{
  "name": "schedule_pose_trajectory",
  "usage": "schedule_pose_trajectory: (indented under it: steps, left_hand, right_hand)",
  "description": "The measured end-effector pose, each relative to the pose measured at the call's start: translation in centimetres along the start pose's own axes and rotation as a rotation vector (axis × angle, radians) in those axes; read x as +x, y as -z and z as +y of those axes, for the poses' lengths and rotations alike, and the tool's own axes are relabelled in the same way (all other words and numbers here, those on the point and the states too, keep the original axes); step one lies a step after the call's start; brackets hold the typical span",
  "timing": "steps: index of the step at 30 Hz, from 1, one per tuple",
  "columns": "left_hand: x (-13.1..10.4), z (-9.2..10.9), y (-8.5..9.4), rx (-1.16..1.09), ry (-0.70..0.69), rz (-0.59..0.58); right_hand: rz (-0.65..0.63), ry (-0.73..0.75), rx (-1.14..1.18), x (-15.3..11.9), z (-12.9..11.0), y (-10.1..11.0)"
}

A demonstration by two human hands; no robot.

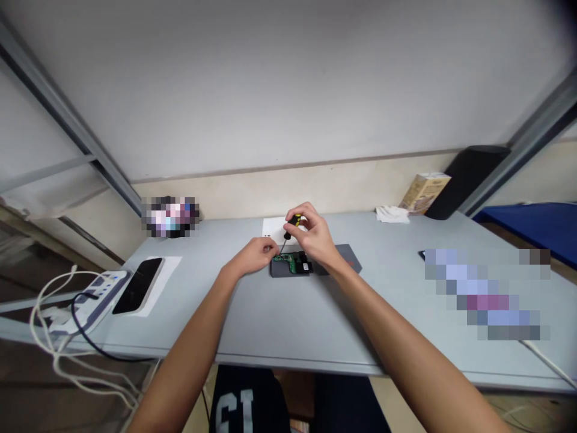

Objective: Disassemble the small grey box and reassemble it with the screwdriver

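1 ea.: screwdriver (295,220), phone (139,286), box (422,193), pwr strip (103,296), prob. PCB (291,261).

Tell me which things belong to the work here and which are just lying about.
In the work:
screwdriver, held in the right hand
green circuit board
dark casing, left hand at its edge

Apparently just lying about:
phone
power strip
carton
white tissues

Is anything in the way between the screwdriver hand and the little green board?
Nothing visible is. The right hand holds the screwdriver with its thin shaft slanting down toward the green board. The left hand's fingertips are close beside the shaft, not across it.
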State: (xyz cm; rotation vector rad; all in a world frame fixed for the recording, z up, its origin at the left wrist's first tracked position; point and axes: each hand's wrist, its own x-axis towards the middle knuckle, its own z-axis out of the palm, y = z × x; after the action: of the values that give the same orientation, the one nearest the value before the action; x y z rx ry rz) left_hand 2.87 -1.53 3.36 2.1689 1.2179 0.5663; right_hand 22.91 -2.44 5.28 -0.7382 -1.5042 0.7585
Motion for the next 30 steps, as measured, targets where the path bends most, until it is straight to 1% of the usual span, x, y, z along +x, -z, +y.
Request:
schedule_pose_trajectory:
  steps: [2,6,8,11,13,17,19,22,23,28,30]
  left_hand:
    - [0.0,-0.1,0.0,-0.003,0.004,-0.002]
    - [-0.1,-0.2,-0.1,0.013,0.005,-0.003]
    - [-0.1,-0.2,-0.1,0.023,0.006,-0.001]
    - [-0.1,-0.1,-0.1,0.03,0.013,0.008]
    - [-0.1,-0.1,0.0,0.029,0.013,0.009]
    - [-0.1,-0.2,0.0,0.016,0.012,0.0]
    - [-0.1,-0.2,-0.1,0.018,0.013,0.005]
    - [0.0,-0.4,-0.1,0.02,0.009,0.006]
    - [0.0,-0.5,-0.2,0.017,0.007,0.004]
    - [0.0,-0.5,-0.2,-0.013,-0.003,0.008]
    - [0.0,-0.4,-0.2,-0.01,0.003,0.013]
  right_hand:
    - [-0.012,-0.009,0.029,0.0,-0.1,-0.1]
    - [-0.091,-0.047,0.136,-0.1,-0.2,-0.3]
    - [-0.062,-0.039,0.108,-0.2,-0.3,-0.3]
    - [0.029,-0.017,0.029,-0.1,-0.1,-0.3]
    - [0.025,-0.024,0.037,-0.1,0.2,-0.2]
    - [-0.059,-0.07,0.158,-0.1,0.7,0.1]
    - [-0.031,-0.063,0.136,-0.2,0.6,0.1]
    - [0.043,-0.036,0.025,-0.2,0.5,0.0]
    - [0.044,-0.033,0.011,-0.1,0.5,0.0]
    - [-0.066,-0.07,0.149,-0.1,1.0,-0.1]
    - [-0.063,-0.072,0.133,-0.2,1.1,0.0]
